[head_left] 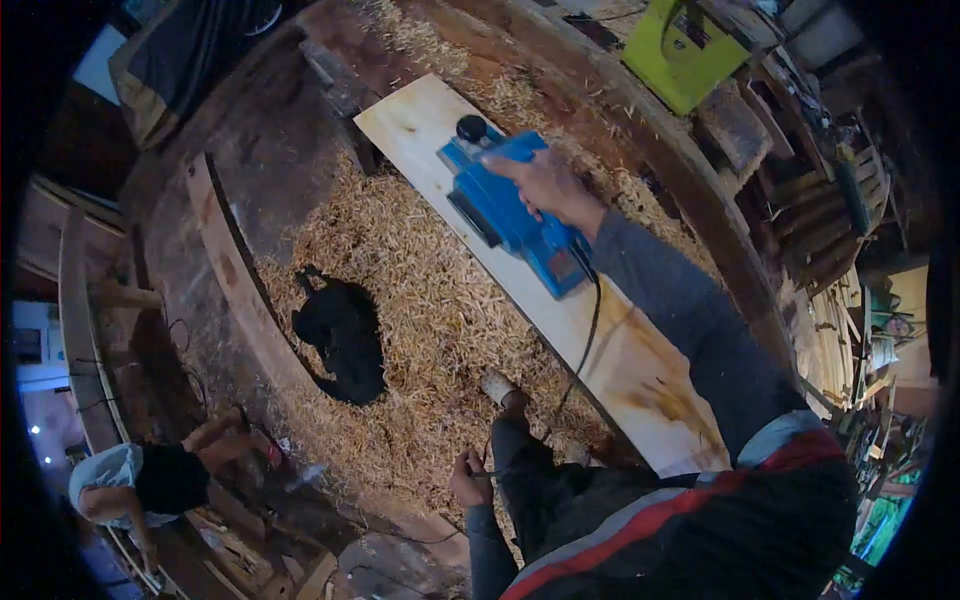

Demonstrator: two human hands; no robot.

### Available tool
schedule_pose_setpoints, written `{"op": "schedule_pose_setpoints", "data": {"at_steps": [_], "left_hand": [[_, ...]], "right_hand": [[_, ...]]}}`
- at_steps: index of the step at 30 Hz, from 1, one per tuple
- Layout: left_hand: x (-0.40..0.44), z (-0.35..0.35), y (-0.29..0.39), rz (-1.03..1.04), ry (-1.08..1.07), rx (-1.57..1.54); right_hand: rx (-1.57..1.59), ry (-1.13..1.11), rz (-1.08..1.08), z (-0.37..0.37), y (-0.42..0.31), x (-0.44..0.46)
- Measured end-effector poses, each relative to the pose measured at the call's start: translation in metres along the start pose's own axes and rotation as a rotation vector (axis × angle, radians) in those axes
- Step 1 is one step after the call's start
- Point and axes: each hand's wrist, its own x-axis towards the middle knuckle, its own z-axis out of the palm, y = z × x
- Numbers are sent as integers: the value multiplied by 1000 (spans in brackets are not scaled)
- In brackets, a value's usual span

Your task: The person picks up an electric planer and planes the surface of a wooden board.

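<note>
Right hand (555,187): grip closed on the handle of a blue electric planer (500,208), one finger stretched along the top of the boxy, hard-shelled body; round, glossy black knob (471,127) at the far end. Planer sits flat on a long, pale wooden board (640,365), nearer its far end than the wearer's. Board is straight-edged and smooth-looking, with a small brown mark at the far end and broad, smoky brown staining in the grain toward the wearer. Left hand (468,480) low, well apart from the planer, its grip curled shut around a thin, flexible dark power cord (597,315); the cord leaves the planer's rear and droops across the board's edge. Ground beside the board is thick with curled, straw-coloured wood shavings (430,265), loose and springy in texture. A black animal (350,345) lies among them, coat dark and matte. Beyond it, a long, gently bowed plank (228,262), reddish brown. Pale shoe (496,386) on the shavings near the board. Past the planer, upper right, a yellow-green stool (690,90), smooth, plastic-looking. Far left, another person (105,485), pale top, dark shorts.
</note>
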Motion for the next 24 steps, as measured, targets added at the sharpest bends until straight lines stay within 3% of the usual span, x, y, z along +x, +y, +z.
{"op": "schedule_pose_setpoints", "data": {"at_steps": [4, 6, 7, 9, 10, 12, 14, 19, 20, 22, 24], "left_hand": [[43, 5, 15, 56, 23, -100], [61, 14, 0, -6, -36, -23], [65, 11, 7, -20, -48, -22], [75, 4, 36, 61, -101, -217], [80, 3, 45, 52, -105, -226], [85, -4, 50, 86, -126, -133], [83, -6, 43, -21, -149, -238], [52, -39, 47, 30, -34, -114], [35, -48, 44, 18, -36, -88], [11, -49, 28, 31, -29, 9], [-5, -34, -8, 290, 183, -161]], "right_hand": [[51, -30, -214, 25, -41, 86], [85, -12, -174, 38, -59, 132], [-6, -19, -329, 44, -65, 155], [-49, 23, -387, 56, -81, 186], [3, 70, -304, 62, -94, 198], [-10, 76, -356, 73, -103, 227], [-5, 80, -408, 81, -101, 258], [61, -370, -984, 80, -56, 294], [61, -361, -943, 72, -50, 247], [-20, 115, -407, 56, -56, 146], [-151, 52, -331, 32, -43, 74]]}}
